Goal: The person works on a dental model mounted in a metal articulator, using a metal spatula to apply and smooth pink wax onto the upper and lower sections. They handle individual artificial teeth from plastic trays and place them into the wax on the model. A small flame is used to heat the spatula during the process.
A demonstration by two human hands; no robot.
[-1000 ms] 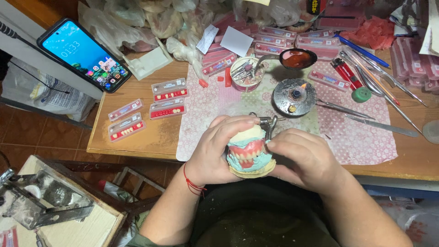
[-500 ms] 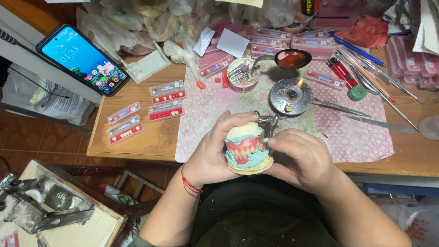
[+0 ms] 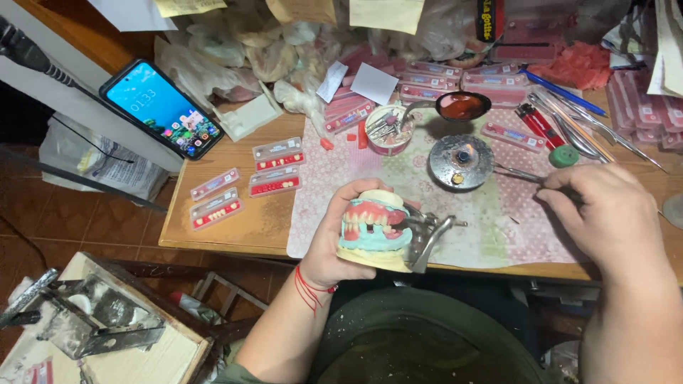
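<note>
Head view: workbench seen from above, read left to right.
Left hand (image 3: 341,238): wrapped around the denture model on its metal articulator (image 3: 388,231), held just above the bench's near edge.
Alcohol burner (image 3: 461,161): small flame, close ahead of both hands.
Right hand (image 3: 612,217): closed on a thin metal instrument (image 3: 523,173) — its tip touches the burner.
Risk: heated tip could overmelt the pink wax; a loosened left grip could drop the model off the edge — 1 slip.

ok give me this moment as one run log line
left hand: holds pink wax denture model on metal articulator | right hand: grips thin metal tool by round metal burner | surface: patterned cloth
</note>
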